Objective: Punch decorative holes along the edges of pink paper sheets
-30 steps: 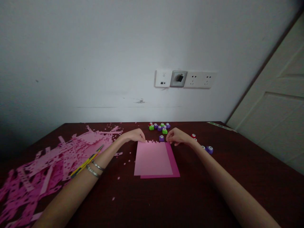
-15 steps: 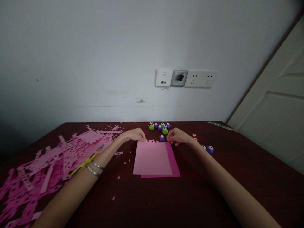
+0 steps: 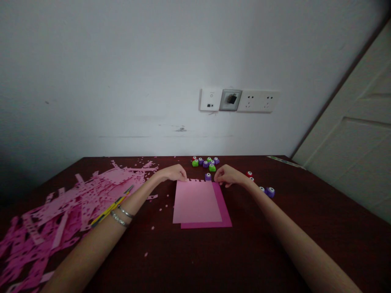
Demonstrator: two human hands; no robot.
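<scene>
A light pink sheet of paper lies over a darker pink sheet, which shows along the right side and the bottom. Small notches run along the far edge of the light sheet. My left hand is closed on the light sheet's far left corner, its fingertips pinching the paper. At the far right corner, my right hand has its fingers pinched at the darker sheet's edge. Just beyond the paper, between my hands, stands a purple craft punch.
Several green, purple and red craft punches sit near the wall, with more punches beside my right forearm. Pink paper strips are heaped on the left, under a yellow ruler-like stick. Tiny cutouts dot the dark table.
The light pink sheet has shifted slightly right and away from me, so more of the darker sheet shows along the bottom. Both hands stay nearly in place.
</scene>
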